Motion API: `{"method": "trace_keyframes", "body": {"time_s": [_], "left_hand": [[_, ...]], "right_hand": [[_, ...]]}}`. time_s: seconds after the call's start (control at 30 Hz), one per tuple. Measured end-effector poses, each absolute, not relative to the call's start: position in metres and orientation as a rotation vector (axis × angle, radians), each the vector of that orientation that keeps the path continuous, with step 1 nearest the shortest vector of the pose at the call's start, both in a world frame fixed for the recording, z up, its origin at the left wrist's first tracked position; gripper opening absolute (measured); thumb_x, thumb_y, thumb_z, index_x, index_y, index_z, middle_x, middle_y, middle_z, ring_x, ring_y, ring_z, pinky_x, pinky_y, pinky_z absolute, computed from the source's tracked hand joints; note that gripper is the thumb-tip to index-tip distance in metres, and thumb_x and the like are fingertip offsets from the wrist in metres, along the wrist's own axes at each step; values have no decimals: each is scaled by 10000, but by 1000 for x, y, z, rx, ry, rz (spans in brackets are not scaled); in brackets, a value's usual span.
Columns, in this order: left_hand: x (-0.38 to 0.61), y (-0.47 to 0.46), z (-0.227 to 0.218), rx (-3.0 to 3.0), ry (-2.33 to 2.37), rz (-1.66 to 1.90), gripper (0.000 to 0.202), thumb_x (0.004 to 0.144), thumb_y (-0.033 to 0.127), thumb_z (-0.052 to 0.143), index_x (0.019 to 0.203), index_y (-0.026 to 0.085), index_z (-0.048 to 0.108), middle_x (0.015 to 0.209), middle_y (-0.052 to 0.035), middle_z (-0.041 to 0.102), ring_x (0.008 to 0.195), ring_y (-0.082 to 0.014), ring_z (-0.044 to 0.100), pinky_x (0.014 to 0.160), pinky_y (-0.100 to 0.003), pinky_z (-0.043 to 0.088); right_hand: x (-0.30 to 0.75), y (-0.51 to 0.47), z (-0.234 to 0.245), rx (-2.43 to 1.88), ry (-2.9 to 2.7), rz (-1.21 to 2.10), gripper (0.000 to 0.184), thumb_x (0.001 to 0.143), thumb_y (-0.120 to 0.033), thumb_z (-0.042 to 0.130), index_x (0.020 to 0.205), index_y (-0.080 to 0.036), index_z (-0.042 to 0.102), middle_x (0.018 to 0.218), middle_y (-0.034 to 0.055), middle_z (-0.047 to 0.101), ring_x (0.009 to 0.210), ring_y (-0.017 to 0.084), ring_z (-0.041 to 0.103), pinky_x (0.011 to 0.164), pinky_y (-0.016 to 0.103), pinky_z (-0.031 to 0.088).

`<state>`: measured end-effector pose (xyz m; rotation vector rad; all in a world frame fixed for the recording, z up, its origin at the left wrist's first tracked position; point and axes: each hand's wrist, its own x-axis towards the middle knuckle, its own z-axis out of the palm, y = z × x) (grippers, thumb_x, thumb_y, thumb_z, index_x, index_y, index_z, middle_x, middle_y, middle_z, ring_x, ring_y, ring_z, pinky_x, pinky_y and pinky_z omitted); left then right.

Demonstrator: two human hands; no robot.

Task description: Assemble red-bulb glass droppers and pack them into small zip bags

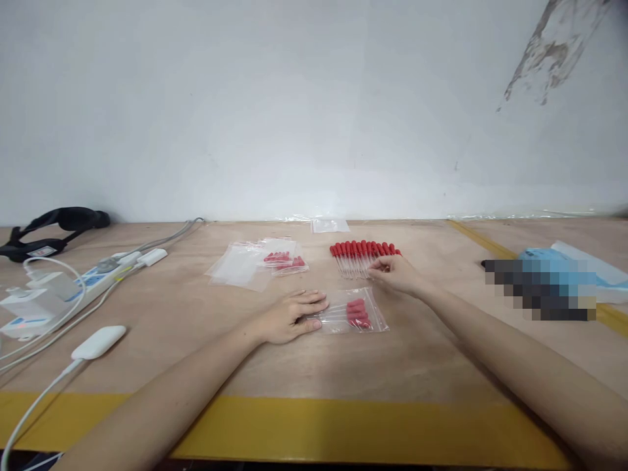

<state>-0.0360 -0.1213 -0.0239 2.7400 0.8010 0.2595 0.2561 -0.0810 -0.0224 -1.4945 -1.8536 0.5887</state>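
My left hand (294, 317) lies flat with its fingers stretched out, the fingertips on the left end of a clear zip bag (377, 320). Inside that bag are several droppers with red bulbs (357, 313), their clear stems pointing left. Behind the bag, a row of loose droppers (353, 250) lies side by side, red bulbs toward the wall and clear tubes toward me. My right hand (395, 271) is closed in a pinch at the row's right end, on the tube of a dropper. Its fingers partly hide the tubes there.
Left of the row lie clear zip bags (240, 265), some with red-bulbed droppers (294, 263). A small bag (330, 226) is near the wall. A power strip (93, 281), white device (101, 341) and black headset (59, 229) are leftward; a blue package (544, 261) is rightward.
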Motion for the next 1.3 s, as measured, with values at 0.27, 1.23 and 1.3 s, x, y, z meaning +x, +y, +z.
{"method": "trace_keyframes", "body": {"time_s": [0.27, 1.23, 1.3], "left_hand": [[-37, -122, -25, 2730, 819, 189, 479, 882, 465, 307, 1328, 291, 287, 1406, -21, 261, 1299, -168, 218, 1074, -400, 131], [-36, -125, -23, 2754, 854, 216, 469, 880, 466, 314, 1320, 304, 302, 1392, -13, 302, 1285, -159, 256, 1071, -384, 138], [-36, -125, -23, 2755, 856, 221, 467, 882, 461, 313, 1321, 301, 303, 1392, -12, 303, 1285, -159, 257, 1072, -383, 141]], "right_hand": [[201, -17, -12, -1631, -1950, 167, 214, 775, -275, 475, 882, -172, 629, 938, 80, 591, 860, 192, 546, 742, 291, 400], [265, -109, -43, -1186, -1001, 719, 310, 698, -410, 570, 863, -208, 402, 632, -45, 541, 459, 75, 490, 422, 194, 410], [256, -113, -43, -1172, -912, 828, 257, 710, -351, 571, 842, -218, 395, 629, -47, 533, 468, 72, 509, 441, 192, 446]]}}
